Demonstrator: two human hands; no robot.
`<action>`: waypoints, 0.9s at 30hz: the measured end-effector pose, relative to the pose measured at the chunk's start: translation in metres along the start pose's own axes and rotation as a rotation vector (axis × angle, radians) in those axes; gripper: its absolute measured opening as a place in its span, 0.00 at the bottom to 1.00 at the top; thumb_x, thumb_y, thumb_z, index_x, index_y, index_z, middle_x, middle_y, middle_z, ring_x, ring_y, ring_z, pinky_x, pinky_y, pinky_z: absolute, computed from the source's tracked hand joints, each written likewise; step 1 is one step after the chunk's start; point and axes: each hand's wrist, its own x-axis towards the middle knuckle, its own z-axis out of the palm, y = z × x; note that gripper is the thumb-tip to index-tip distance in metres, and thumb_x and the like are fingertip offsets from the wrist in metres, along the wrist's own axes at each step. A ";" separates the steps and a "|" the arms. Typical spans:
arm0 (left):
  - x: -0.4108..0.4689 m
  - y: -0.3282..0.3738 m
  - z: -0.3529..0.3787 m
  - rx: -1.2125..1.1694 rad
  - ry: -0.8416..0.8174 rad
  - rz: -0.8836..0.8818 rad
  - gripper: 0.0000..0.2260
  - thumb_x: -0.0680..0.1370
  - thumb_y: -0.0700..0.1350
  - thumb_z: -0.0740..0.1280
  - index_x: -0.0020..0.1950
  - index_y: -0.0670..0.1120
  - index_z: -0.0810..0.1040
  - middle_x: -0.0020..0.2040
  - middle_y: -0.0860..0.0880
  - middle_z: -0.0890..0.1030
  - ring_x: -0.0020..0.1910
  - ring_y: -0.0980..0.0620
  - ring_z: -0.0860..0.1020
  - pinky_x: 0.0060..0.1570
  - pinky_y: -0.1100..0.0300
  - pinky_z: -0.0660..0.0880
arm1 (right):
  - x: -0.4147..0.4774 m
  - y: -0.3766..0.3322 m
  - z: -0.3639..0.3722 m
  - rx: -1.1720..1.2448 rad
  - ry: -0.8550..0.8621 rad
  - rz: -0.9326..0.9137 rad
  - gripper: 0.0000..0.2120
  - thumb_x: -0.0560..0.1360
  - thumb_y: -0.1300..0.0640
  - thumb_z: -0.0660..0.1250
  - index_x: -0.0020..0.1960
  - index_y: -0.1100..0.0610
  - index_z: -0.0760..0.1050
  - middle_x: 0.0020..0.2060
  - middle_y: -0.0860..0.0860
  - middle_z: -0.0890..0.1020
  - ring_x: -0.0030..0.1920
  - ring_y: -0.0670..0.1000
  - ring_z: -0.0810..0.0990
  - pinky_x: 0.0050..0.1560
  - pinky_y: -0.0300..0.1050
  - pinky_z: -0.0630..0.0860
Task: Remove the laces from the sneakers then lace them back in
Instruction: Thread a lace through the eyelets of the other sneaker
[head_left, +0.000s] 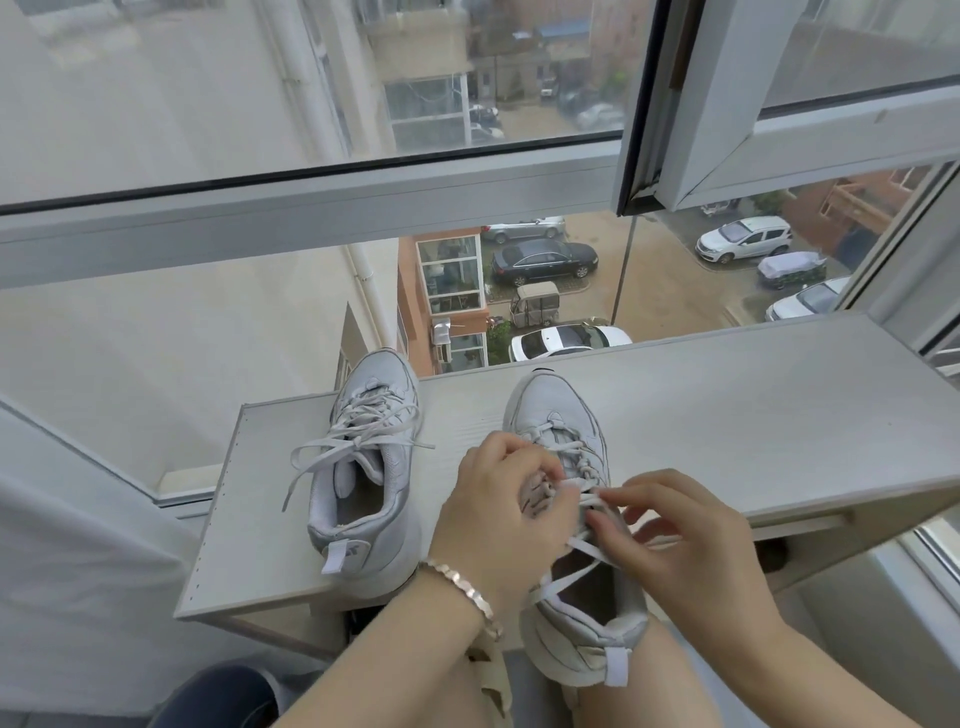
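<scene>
sneaker (558, 410) pale grey, half-laced | left hand (498, 504) grip holds sneaker | right hand (691, 545) grip pinches lace (583, 546)

You face a white-framed window (311, 208) from 9 to 3 o'clock, its sash (831, 130) swung open at 1. A pale wooden shelf (727, 415) runs beneath. Outside at 12, parked cars (545, 260) and a brick building (408, 280) sit in grey daylight.
</scene>
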 end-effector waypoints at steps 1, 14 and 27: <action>0.005 0.003 -0.002 -0.035 -0.023 -0.050 0.06 0.70 0.56 0.64 0.38 0.55 0.73 0.47 0.60 0.69 0.53 0.59 0.68 0.47 0.70 0.65 | -0.001 -0.001 0.000 0.007 -0.001 0.003 0.08 0.66 0.58 0.77 0.41 0.48 0.81 0.43 0.41 0.79 0.39 0.43 0.79 0.36 0.36 0.76; 0.023 0.020 -0.019 0.039 -0.166 -0.018 0.05 0.73 0.45 0.70 0.38 0.55 0.79 0.40 0.59 0.76 0.39 0.62 0.71 0.40 0.74 0.69 | 0.005 -0.005 0.003 -0.011 -0.011 0.041 0.05 0.66 0.57 0.77 0.38 0.52 0.81 0.34 0.42 0.78 0.37 0.45 0.78 0.35 0.38 0.75; 0.031 0.021 -0.006 0.431 -0.247 -0.048 0.11 0.80 0.47 0.59 0.47 0.45 0.79 0.52 0.49 0.72 0.54 0.50 0.70 0.54 0.57 0.71 | 0.009 -0.009 0.007 -0.104 -0.053 0.015 0.04 0.66 0.57 0.76 0.38 0.54 0.81 0.33 0.43 0.77 0.40 0.43 0.76 0.35 0.40 0.74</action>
